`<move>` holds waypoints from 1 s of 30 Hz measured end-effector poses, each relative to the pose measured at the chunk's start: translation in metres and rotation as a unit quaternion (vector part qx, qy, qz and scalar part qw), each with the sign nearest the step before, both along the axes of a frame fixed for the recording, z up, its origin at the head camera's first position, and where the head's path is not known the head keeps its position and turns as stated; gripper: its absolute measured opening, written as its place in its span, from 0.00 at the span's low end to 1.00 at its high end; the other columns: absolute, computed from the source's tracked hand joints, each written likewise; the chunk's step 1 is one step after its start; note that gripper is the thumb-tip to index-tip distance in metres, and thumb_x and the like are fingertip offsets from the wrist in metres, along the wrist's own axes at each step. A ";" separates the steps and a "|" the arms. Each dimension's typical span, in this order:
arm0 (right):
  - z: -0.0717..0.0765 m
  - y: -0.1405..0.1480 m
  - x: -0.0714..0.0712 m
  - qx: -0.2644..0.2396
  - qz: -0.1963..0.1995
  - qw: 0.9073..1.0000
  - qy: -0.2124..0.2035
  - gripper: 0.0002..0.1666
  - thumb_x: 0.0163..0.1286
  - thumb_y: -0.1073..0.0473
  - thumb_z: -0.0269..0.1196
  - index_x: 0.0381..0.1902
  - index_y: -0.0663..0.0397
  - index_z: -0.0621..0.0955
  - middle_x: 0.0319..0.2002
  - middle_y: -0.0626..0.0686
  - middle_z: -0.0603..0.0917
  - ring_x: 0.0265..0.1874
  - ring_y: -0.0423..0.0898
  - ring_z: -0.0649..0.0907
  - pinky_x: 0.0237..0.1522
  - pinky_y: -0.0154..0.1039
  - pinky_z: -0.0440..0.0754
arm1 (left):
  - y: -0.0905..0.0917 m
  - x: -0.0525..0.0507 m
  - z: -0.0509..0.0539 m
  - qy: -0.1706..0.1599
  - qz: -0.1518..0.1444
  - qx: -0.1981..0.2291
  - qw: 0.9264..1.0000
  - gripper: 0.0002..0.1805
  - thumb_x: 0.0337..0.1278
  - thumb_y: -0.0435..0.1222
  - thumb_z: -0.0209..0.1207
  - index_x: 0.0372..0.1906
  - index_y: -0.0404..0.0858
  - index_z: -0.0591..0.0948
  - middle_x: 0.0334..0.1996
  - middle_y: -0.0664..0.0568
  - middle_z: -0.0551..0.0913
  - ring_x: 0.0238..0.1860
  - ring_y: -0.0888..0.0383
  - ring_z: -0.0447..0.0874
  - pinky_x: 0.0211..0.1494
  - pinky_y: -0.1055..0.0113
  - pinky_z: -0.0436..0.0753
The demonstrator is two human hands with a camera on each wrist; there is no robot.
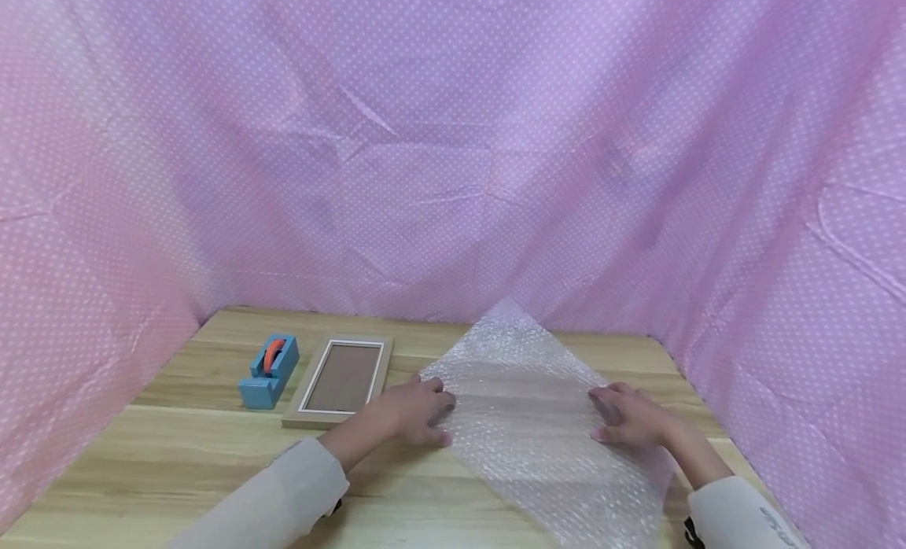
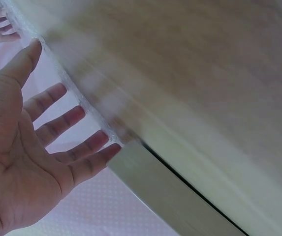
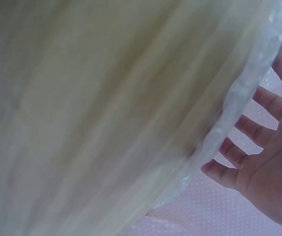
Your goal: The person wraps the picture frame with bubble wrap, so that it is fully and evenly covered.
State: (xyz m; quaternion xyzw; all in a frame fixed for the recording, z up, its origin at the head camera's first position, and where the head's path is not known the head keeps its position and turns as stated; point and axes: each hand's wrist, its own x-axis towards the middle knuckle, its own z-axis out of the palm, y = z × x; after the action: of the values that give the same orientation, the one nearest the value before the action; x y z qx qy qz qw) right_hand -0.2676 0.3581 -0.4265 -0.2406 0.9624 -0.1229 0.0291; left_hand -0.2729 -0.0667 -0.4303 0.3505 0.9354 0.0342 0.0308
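Observation:
A sheet of clear bubble wrap (image 1: pixel 524 423) lies turned like a diamond on the wooden table. My left hand (image 1: pixel 418 411) rests its spread fingertips on the sheet's left corner. On the opposite corner, my right hand (image 1: pixel 633 417) touches with its fingers apart. The left wrist view shows the left hand (image 2: pixel 42 142) palm-on, its fingertips along the sheet's edge. Likewise the right hand (image 3: pixel 266 142) meets the bubble wrap (image 3: pixel 229 113) with extended fingers in the right wrist view. Just left of my left hand lies a wooden picture frame (image 1: pixel 385 368) with a white inner border.
A blue tape dispenser (image 1: pixel 262 392) with an orange roll core (image 1: pixel 274 354) stands left of the picture frame. Pink dotted cloth (image 1: pixel 453 179) hangs round the back and sides of the wooden table (image 1: pixel 177 447).

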 end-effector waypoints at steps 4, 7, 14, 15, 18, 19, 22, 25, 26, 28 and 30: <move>0.002 -0.005 0.000 0.003 -0.005 1.000 -0.012 0.47 0.60 0.40 0.75 0.66 0.65 0.74 0.58 0.73 0.75 0.49 0.72 0.76 0.50 0.72 0.76 | -0.004 -0.001 0.000 -0.005 -0.001 0.006 1.000 0.33 0.58 0.60 0.67 0.64 0.47 0.79 0.56 0.49 0.78 0.56 0.45 0.79 0.60 0.49 0.80; 0.002 -0.008 0.000 0.007 -0.009 1.000 -0.014 0.47 0.60 0.40 0.75 0.67 0.65 0.74 0.58 0.72 0.76 0.50 0.71 0.76 0.51 0.71 0.76 | -0.007 -0.002 -0.001 -0.006 -0.002 0.010 1.000 0.33 0.58 0.59 0.67 0.63 0.47 0.79 0.56 0.49 0.78 0.56 0.45 0.78 0.60 0.50 0.80; 0.004 -0.017 0.000 0.014 -0.014 1.000 -0.022 0.47 0.61 0.40 0.74 0.67 0.64 0.74 0.59 0.72 0.75 0.51 0.73 0.75 0.53 0.72 0.75 | -0.016 -0.005 0.004 -0.019 0.002 0.019 1.000 0.32 0.58 0.57 0.68 0.64 0.47 0.79 0.60 0.48 0.78 0.59 0.43 0.77 0.62 0.48 0.80; 0.005 -0.018 0.000 0.016 -0.012 1.000 -0.023 0.47 0.61 0.40 0.74 0.67 0.64 0.74 0.59 0.72 0.75 0.51 0.73 0.75 0.53 0.72 0.75 | -0.017 -0.005 0.004 -0.023 0.005 0.021 0.999 0.32 0.57 0.57 0.68 0.64 0.47 0.79 0.60 0.48 0.77 0.60 0.42 0.77 0.62 0.47 0.79; 0.006 -0.020 0.001 0.015 -0.008 0.999 -0.030 0.47 0.62 0.39 0.73 0.68 0.64 0.74 0.60 0.72 0.75 0.53 0.73 0.75 0.54 0.72 0.75 | -0.021 -0.006 0.006 -0.038 0.011 0.028 0.999 0.32 0.57 0.56 0.69 0.64 0.47 0.79 0.62 0.47 0.77 0.63 0.41 0.76 0.65 0.46 0.77; 0.006 -0.019 0.001 0.014 -0.003 0.999 -0.029 0.47 0.62 0.39 0.73 0.68 0.65 0.74 0.60 0.72 0.75 0.53 0.73 0.75 0.54 0.72 0.75 | -0.022 -0.007 0.005 -0.042 0.014 0.029 0.999 0.32 0.57 0.56 0.69 0.64 0.47 0.79 0.63 0.48 0.76 0.64 0.41 0.75 0.66 0.46 0.77; 0.007 -0.016 0.002 0.004 -0.002 0.999 -0.038 0.48 0.60 0.40 0.75 0.68 0.64 0.73 0.61 0.72 0.74 0.55 0.74 0.75 0.55 0.73 0.74 | -0.023 -0.007 0.005 -0.050 0.018 0.033 0.998 0.32 0.57 0.56 0.69 0.65 0.48 0.79 0.64 0.47 0.76 0.65 0.40 0.74 0.65 0.44 0.78; 0.007 -0.013 0.002 0.000 0.002 0.999 -0.042 0.49 0.59 0.40 0.76 0.68 0.64 0.73 0.62 0.72 0.73 0.55 0.73 0.74 0.55 0.74 0.74 | -0.024 -0.007 0.006 -0.047 0.014 0.031 0.998 0.32 0.57 0.57 0.69 0.65 0.49 0.79 0.63 0.49 0.76 0.64 0.42 0.74 0.61 0.45 0.80; 0.006 -0.012 0.002 -0.002 -0.001 0.999 -0.045 0.49 0.58 0.40 0.76 0.68 0.63 0.73 0.63 0.72 0.73 0.56 0.73 0.74 0.55 0.74 0.74 | -0.025 -0.008 0.007 -0.045 0.009 0.030 0.998 0.32 0.57 0.57 0.69 0.64 0.49 0.79 0.62 0.49 0.77 0.62 0.43 0.75 0.59 0.46 0.81; 0.005 -0.011 0.001 0.000 -0.002 0.999 -0.043 0.50 0.58 0.38 0.76 0.68 0.62 0.73 0.63 0.72 0.73 0.56 0.71 0.74 0.55 0.73 0.75 | -0.028 -0.011 0.009 -0.041 -0.006 0.027 0.999 0.31 0.58 0.56 0.69 0.64 0.49 0.80 0.60 0.50 0.78 0.60 0.45 0.76 0.58 0.48 0.81; 0.005 -0.011 0.000 0.004 0.001 0.999 -0.041 0.50 0.57 0.38 0.76 0.68 0.62 0.73 0.63 0.72 0.73 0.55 0.72 0.74 0.54 0.73 0.75 | -0.033 -0.016 0.012 -0.044 -0.014 0.036 0.998 0.31 0.60 0.55 0.68 0.64 0.47 0.80 0.60 0.50 0.79 0.60 0.46 0.77 0.60 0.49 0.81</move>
State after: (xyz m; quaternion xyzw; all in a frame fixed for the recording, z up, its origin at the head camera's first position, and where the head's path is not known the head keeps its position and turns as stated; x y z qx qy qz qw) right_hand -0.2675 0.3467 -0.4217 -0.2358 0.9607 -0.1289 0.0696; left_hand -0.2888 -0.0997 -0.4187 0.3629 0.9261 0.0833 0.0601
